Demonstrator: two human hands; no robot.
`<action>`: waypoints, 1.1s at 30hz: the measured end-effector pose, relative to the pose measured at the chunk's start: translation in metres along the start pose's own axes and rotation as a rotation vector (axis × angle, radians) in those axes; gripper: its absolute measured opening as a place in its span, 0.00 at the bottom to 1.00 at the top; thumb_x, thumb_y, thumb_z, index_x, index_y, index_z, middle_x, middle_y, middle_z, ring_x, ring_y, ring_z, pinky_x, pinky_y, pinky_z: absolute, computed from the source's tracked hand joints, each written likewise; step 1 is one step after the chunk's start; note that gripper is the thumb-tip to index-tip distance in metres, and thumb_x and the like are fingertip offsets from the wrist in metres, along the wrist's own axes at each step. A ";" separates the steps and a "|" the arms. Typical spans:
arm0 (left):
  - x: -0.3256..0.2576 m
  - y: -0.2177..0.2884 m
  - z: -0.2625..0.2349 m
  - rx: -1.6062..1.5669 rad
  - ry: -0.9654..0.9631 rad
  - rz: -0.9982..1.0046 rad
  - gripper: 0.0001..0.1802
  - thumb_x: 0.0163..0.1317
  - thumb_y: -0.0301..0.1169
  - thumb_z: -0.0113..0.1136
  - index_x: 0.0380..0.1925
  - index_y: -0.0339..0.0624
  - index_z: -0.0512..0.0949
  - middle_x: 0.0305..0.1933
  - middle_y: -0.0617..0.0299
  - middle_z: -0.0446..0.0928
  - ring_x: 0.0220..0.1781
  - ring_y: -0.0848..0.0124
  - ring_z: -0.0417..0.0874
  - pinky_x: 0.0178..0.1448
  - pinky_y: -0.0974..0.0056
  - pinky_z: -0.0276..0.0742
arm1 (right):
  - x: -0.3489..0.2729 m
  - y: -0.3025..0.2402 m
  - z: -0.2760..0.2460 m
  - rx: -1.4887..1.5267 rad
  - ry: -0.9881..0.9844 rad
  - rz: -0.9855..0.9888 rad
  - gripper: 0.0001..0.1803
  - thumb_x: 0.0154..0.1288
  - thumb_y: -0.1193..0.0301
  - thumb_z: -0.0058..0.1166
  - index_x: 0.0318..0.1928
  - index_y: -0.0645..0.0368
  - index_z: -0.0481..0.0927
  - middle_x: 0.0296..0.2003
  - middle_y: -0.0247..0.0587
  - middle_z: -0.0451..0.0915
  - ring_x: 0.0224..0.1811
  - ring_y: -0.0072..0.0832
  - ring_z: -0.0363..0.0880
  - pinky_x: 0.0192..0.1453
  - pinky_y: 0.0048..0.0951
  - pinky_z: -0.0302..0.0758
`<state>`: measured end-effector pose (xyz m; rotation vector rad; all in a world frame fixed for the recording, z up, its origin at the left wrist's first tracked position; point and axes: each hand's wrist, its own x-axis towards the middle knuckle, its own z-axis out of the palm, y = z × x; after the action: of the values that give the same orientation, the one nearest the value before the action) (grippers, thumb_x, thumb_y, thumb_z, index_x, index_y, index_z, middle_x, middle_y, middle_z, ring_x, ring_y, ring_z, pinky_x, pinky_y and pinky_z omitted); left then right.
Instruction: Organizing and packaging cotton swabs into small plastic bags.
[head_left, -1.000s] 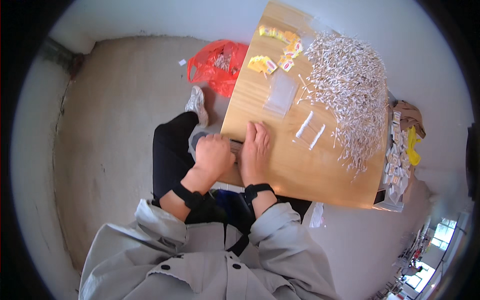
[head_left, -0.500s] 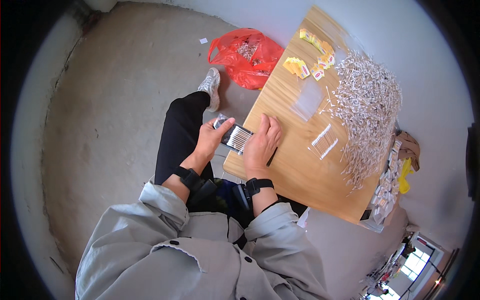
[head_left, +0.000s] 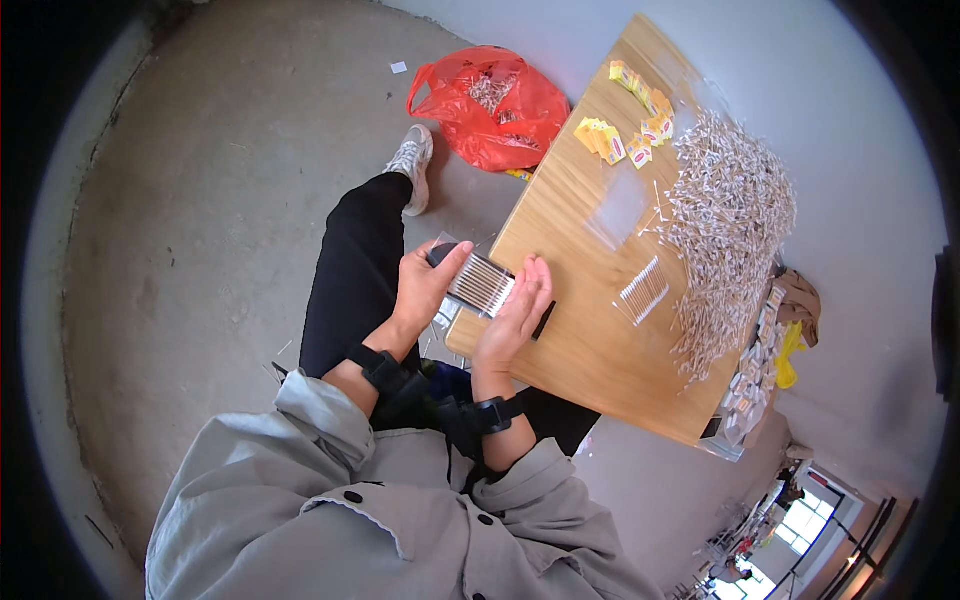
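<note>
- While its left end is clamped between thumb and fingers of the left hand (head_left: pixel 422 285), the dark-backed pack of cotton swabs (head_left: pixel 483 286) is held at the table's edge.
- Its other end is flanked by the right hand (head_left: pixel 517 308), fingers extended and together; whether it is gripped there cannot be told.
- One pack is held; one swab row (head_left: pixel 643 291) and one large swab heap (head_left: pixel 735 225), too dense to be counted, are seen.
- The wood-grain table (head_left: pixel 585 365) is set against a pale wall; one red plastic bag (head_left: pixel 450 95) is seen on the grey floor (head_left: pixel 230 230).
</note>
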<state>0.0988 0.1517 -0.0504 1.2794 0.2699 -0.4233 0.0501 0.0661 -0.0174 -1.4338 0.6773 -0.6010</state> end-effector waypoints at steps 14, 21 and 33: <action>0.012 0.005 -0.024 -0.313 -0.112 -0.274 0.22 0.72 0.46 0.47 0.40 0.36 0.77 0.33 0.67 0.76 0.36 0.80 0.74 0.46 0.72 0.70 | 0.200 -0.058 -0.031 -0.821 -0.041 -0.392 0.20 0.64 0.71 0.55 0.54 0.64 0.73 0.45 0.47 0.72 0.48 0.37 0.72 0.51 0.36 0.72; 0.017 -0.009 -0.027 -0.340 -0.143 -0.300 0.26 0.74 0.49 0.39 0.45 0.36 0.74 0.36 0.64 0.76 0.41 0.75 0.77 0.51 0.68 0.73 | 0.299 -0.021 -0.034 -1.056 -0.219 -0.355 0.31 0.50 0.58 0.68 0.53 0.61 0.77 0.46 0.47 0.75 0.49 0.39 0.76 0.52 0.38 0.73; 0.020 -0.006 -0.026 -0.393 -0.151 -0.353 0.29 0.73 0.53 0.39 0.46 0.36 0.75 0.38 0.61 0.77 0.42 0.73 0.78 0.52 0.67 0.74 | 0.298 -0.009 -0.047 -1.125 -0.181 -0.293 0.23 0.44 0.52 0.71 0.39 0.50 0.84 0.33 0.33 0.82 0.41 0.32 0.79 0.45 0.37 0.72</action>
<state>0.1153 0.1726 -0.0716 0.8098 0.4300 -0.7258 0.2184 -0.1848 -0.0266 -2.6309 0.6868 -0.2769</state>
